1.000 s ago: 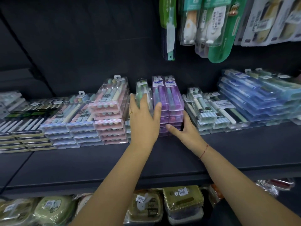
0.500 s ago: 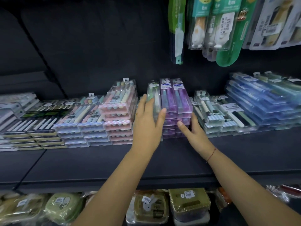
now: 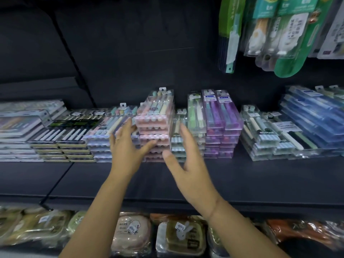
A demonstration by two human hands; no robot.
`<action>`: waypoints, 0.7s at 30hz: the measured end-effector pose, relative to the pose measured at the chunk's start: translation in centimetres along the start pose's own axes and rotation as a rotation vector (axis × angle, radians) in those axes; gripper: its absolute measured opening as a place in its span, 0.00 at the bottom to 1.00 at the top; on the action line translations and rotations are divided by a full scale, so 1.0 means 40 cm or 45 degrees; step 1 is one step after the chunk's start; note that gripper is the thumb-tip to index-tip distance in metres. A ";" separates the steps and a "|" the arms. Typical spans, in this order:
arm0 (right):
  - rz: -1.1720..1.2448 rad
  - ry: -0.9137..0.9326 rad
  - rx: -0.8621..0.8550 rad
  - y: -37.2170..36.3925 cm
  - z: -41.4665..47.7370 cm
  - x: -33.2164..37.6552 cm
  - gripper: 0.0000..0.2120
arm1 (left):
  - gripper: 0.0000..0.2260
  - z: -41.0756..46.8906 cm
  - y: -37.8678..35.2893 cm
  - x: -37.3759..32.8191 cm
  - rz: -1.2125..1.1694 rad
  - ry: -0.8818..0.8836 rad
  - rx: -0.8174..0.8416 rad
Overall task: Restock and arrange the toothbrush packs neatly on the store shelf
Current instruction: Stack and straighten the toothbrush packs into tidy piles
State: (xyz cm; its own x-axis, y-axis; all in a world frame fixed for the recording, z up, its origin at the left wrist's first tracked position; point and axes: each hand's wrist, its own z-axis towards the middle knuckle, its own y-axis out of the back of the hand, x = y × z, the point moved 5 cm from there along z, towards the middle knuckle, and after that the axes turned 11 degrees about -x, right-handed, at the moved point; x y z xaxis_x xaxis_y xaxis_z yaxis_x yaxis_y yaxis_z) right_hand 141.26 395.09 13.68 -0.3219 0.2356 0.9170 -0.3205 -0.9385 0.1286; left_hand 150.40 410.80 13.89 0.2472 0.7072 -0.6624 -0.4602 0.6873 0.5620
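Dark shelf (image 3: pixel 260 180), toothbrush packs (image 3: pixel 154 125) stacked along its back. Left hand (image 3: pixel 126 153) and right hand (image 3: pixel 189 169): fingers (image 3: pixel 184 133) spread, released, possibly touching packs.

Both hands are over the front strip of the shelf (image 3: pixel 242 183), apart from each other. Tall stack (image 3: pixel 154 123) stands behind and between left hand (image 3: pixel 126 153) and right hand (image 3: pixel 189 164). Low stack (image 3: pixel 100 133) lies just left of tall stack, partly behind left hand; contact not discernible. Flat stacks (image 3: pixel 61 138) run further left of left hand. Narrow stack (image 3: pixel 176 146) is behind right hand. Twin stacks (image 3: pixel 221 127) are just right of it, side by side. Wide stacks (image 3: pixel 312 116) are well right of right hand. Hanging packs (image 3: pixel 279 34) are above and right. Boxes (image 3: pixel 178 237) are on the level below, under the forearms.
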 end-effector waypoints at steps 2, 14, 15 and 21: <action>-0.025 -0.021 0.006 -0.049 0.051 -0.011 0.33 | 0.42 0.016 -0.007 0.012 0.001 0.006 0.013; 0.028 -0.117 -0.002 -0.097 0.057 -0.067 0.33 | 0.17 -0.005 -0.010 0.016 -0.153 -0.109 -0.188; 0.018 -0.121 0.011 -0.097 0.051 -0.059 0.34 | 0.16 -0.006 -0.007 0.016 -0.162 -0.095 -0.209; -0.034 -0.127 0.036 -0.098 0.035 -0.059 0.35 | 0.15 -0.007 -0.005 0.019 -0.146 -0.064 -0.217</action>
State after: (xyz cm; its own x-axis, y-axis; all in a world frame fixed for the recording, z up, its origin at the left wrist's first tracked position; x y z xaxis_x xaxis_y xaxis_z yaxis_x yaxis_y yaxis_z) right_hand 144.54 397.86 11.53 -0.2230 0.2359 0.9459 -0.3024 -0.9392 0.1629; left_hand 150.45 411.14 13.14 0.3465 0.6366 -0.6890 -0.5633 0.7285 0.3898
